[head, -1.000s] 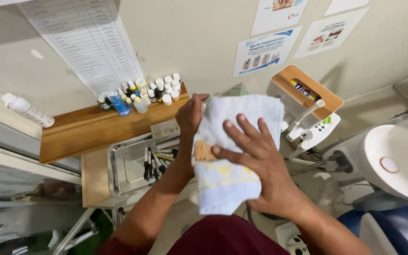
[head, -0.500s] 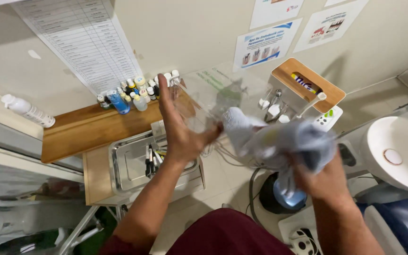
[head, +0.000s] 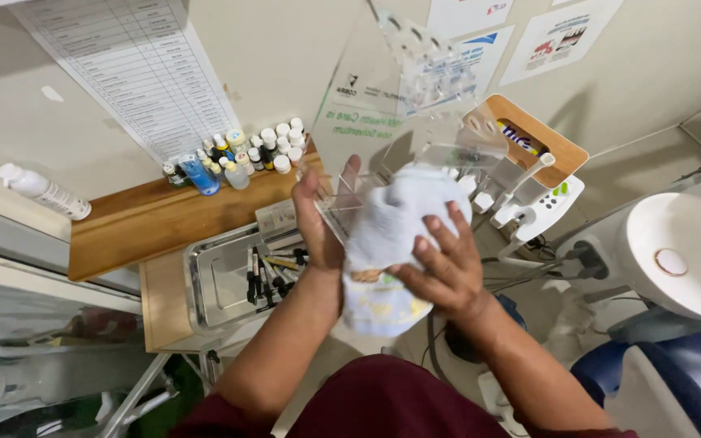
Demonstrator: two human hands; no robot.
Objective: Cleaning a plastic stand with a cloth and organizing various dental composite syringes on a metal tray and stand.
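Two hands are seen above a steel tray: a clear acrylic stand, now raised, is gripped by the left hand and wiped with a white cloth pressed by the right hand.

Bottles on shelf, tray below

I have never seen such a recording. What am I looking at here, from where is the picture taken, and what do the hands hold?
There is no machine: a person wears a camera on the head, looking down at their own two hands. The left hand holds a clear plastic holder upright. The right hand presses a white cloth against it. Behind, a wooden shelf carries small bottles, and a metal tray holds instruments. Papers hang on the wall.
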